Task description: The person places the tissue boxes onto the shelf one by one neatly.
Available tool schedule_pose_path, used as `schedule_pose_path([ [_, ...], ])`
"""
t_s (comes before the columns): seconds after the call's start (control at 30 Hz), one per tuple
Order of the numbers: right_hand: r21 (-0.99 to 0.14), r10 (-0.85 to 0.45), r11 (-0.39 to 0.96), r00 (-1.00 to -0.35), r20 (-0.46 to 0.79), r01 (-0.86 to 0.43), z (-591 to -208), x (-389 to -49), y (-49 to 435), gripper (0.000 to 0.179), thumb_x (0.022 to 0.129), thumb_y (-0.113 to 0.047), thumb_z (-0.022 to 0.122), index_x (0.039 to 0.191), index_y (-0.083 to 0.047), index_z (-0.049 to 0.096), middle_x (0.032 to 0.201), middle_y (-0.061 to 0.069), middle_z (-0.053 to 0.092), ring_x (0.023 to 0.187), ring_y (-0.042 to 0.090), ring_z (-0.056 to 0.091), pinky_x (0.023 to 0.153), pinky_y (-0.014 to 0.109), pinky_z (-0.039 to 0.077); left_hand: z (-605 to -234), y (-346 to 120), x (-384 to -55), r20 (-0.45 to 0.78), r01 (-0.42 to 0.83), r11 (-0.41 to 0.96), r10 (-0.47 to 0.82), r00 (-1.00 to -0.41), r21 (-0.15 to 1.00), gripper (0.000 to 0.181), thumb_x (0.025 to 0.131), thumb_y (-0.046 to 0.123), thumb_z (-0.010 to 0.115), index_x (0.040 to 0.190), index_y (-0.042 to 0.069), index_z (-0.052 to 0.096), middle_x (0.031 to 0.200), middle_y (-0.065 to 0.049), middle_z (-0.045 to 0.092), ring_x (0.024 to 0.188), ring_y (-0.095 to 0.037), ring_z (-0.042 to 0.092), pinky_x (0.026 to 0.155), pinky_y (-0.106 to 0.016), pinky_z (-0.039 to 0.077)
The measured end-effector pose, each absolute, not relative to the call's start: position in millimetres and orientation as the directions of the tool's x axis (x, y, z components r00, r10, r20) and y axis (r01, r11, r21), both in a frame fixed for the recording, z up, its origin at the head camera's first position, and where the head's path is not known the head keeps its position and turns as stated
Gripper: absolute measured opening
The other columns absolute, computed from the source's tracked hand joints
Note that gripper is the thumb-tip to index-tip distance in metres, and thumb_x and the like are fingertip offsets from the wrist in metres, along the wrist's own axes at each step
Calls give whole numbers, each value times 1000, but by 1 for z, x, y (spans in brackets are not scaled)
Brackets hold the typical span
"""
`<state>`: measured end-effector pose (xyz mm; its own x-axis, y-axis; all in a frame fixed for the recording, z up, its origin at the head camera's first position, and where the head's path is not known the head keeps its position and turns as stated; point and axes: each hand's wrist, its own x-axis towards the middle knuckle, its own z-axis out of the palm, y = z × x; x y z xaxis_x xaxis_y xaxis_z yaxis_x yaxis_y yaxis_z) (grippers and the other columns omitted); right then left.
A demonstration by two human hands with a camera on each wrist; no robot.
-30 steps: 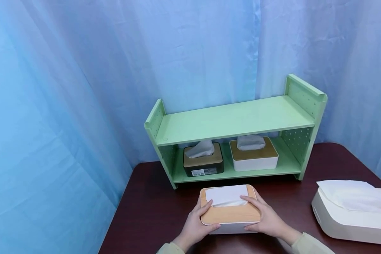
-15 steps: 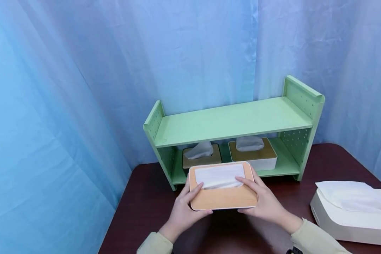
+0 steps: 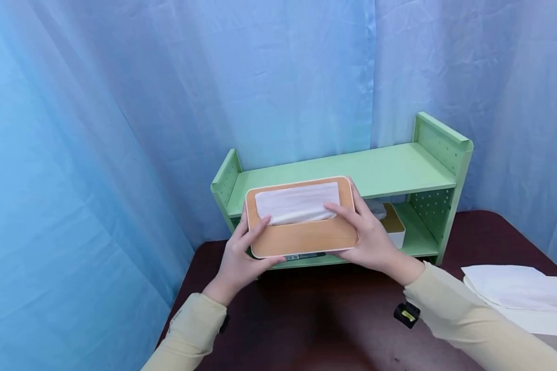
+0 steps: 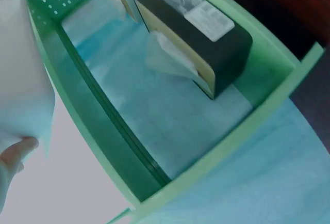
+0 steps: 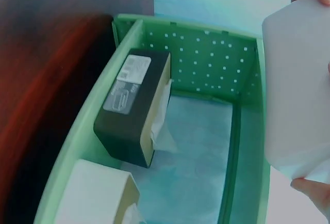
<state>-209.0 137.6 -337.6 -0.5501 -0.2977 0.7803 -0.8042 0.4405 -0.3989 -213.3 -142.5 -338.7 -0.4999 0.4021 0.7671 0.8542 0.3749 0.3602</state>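
Observation:
Both hands carry a white tissue box with a light wooden lid and a white tissue lying over its slot. My left hand grips its left end, thumb along the front edge; my right hand grips the right end the same way. In the head view the box overlaps the upper board of a green shelf. The left wrist view shows the box's white side beside the shelf's edge. Under the upper board stand a dark tissue box and a white tissue box with a wooden lid.
The shelf stands at the back of a dark red-brown table. At the right lies a larger white tissue box, partly behind my right sleeve. Blue curtains hang behind and to the left.
Both hands have lifted the tissue box from low over the table, up and forward and slightly left, to the shelf's upper board. It now covers most of the dark box from the head view.

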Motion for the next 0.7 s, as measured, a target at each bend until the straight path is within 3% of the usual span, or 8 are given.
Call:
schedule_pose_path([
  [0.17,-437,-291,460,-596,749,-773,-331,-223,135,85,55,-1,89,131,-9,52,157,22,4,132,45,30,78,48,51,-332,-144,-228,741,832,375,396,-542,408,85,63,4,86,138,7,49,157,-22,9,141,-39,24,86,-32,53],
  [0.37,-521,-293,453,-672,680,-724,-331,-231,134,84,58,-3,89,134,-10,52,159,18,-1,137,44,23,85,50,50,-335,-144,-236,682,774,392,375,-628,497,83,65,8,86,139,7,48,158,-19,6,141,-36,26,87,-42,52],
  [0.7,-563,-316,472,-727,610,-678,-317,-233,132,84,61,-1,87,136,-12,49,158,20,-4,138,45,20,86,51,49,-331,-144,-242,633,721,421,351,-690,551,84,66,12,86,141,15,47,158,-14,10,141,-32,26,88,-42,51],
])
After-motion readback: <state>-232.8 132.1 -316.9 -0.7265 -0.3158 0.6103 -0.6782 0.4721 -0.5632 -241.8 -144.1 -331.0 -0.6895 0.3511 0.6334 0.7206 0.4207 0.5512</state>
